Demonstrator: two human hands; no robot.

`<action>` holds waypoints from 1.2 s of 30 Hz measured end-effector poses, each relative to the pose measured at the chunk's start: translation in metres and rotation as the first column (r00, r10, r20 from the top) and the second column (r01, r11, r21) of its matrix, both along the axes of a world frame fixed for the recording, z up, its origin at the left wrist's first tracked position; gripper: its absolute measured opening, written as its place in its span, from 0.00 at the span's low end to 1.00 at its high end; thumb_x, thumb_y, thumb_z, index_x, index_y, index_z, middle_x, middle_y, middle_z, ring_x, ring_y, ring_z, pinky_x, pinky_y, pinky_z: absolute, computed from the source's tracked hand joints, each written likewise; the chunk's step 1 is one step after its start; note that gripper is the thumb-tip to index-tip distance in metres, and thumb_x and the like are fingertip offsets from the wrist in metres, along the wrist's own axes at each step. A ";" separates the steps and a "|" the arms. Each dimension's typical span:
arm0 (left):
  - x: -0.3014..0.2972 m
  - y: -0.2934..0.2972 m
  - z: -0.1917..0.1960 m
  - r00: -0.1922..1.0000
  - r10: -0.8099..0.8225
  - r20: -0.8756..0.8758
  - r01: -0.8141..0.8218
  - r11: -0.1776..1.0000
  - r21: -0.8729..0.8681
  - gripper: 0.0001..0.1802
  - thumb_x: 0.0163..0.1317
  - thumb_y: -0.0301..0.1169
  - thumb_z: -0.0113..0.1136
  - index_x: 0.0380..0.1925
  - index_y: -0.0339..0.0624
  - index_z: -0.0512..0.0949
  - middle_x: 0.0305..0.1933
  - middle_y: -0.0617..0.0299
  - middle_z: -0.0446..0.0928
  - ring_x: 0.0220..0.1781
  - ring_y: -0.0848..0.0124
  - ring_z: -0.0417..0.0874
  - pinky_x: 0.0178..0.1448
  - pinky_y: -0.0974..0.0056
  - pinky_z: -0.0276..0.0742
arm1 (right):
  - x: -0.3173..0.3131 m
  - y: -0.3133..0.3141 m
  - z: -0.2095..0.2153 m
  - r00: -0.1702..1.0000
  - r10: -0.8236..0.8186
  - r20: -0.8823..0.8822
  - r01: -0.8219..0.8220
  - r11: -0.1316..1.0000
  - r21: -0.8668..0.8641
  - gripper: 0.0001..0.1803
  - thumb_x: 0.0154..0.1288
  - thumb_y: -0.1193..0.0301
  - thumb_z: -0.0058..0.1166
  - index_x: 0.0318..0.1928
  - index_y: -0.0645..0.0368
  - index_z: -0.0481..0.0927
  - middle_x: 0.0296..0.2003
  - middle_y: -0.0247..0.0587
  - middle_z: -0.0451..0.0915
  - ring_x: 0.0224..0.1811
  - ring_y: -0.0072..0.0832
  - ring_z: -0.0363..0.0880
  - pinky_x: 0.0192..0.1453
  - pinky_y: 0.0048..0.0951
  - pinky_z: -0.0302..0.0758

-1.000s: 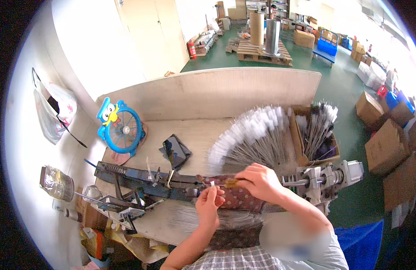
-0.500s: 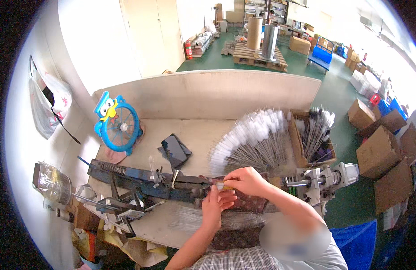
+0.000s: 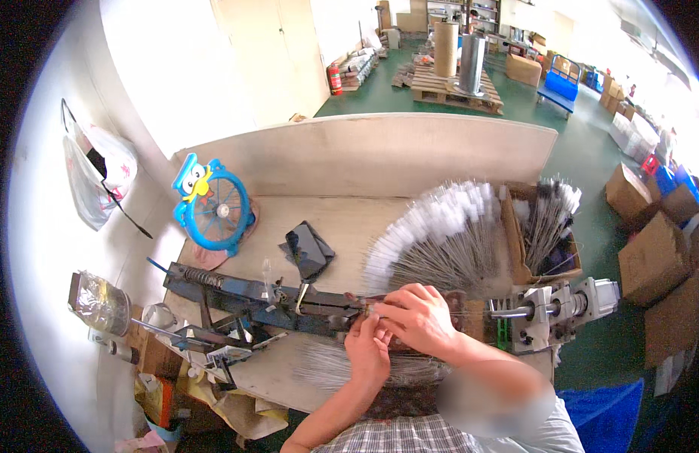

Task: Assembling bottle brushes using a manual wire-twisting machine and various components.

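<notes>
Both of my hands meet at the right end of a dark metal machine bar (image 3: pixel 247 296) that lies along the bench. My left hand (image 3: pixel 368 353) is closed, its thumb and fingertips pinched beside that end. Over it bends my right hand (image 3: pixel 419 317), also closed, its fingers against the left fingertips. What they pinch is small and mostly covered by the fingers. Below my wrists lies a spread of thin loose wires (image 3: pixel 327 368). Beyond my right hand fan out many wire-handled brushes (image 3: pixel 428 234) with white bristle ends.
A box of brushes (image 3: pixel 518 234) stands at the right, behind a metal shaft unit (image 3: pixel 549 311). A blue cartoon-bird fan (image 3: pixel 217 208) and a dark flat object (image 3: pixel 308 251) sit on the bench (image 3: pixel 342 219). A low board (image 3: pixel 379 151) closes its back. Cartons (image 3: pixel 651 249) stand at far right.
The pale piece between my fingers is now covered. My right hand has closed in over the left, whose fingers have curled together. The whole view has shifted slightly.
</notes>
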State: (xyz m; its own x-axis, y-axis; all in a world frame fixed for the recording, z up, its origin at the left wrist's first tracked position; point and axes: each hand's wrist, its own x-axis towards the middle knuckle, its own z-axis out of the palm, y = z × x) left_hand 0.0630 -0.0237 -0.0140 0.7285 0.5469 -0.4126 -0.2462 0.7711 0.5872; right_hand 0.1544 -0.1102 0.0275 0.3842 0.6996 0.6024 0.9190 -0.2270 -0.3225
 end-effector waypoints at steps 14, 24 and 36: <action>-0.002 -0.001 0.009 0.997 0.025 0.073 -0.024 1.000 -0.007 0.06 0.61 0.28 0.52 0.37 0.39 0.74 0.40 0.62 0.77 0.41 0.72 0.78 0.50 0.65 0.72 | 0.005 -0.010 0.012 0.990 0.062 -0.129 -0.066 0.997 -0.027 0.12 0.47 0.65 0.63 0.36 0.49 0.84 0.36 0.31 0.79 0.40 0.32 0.75 0.45 0.34 0.73; 0.000 -0.003 0.005 0.997 0.038 0.071 -0.038 0.999 -0.002 0.05 0.62 0.26 0.51 0.36 0.40 0.74 0.40 0.62 0.77 0.41 0.72 0.78 0.49 0.66 0.72 | 0.002 -0.013 0.011 0.986 0.035 -0.162 -0.048 0.996 -0.075 0.13 0.48 0.67 0.62 0.37 0.52 0.83 0.37 0.33 0.79 0.41 0.32 0.76 0.45 0.34 0.72; -0.002 -0.001 0.000 0.994 0.037 0.100 -0.026 0.994 -0.105 0.12 0.61 0.37 0.50 0.38 0.40 0.72 0.43 0.62 0.76 0.47 0.71 0.76 0.53 0.64 0.70 | -0.001 -0.004 0.009 0.984 0.033 -0.176 -0.037 0.999 -0.023 0.14 0.46 0.68 0.63 0.37 0.53 0.83 0.38 0.35 0.79 0.39 0.33 0.77 0.44 0.33 0.73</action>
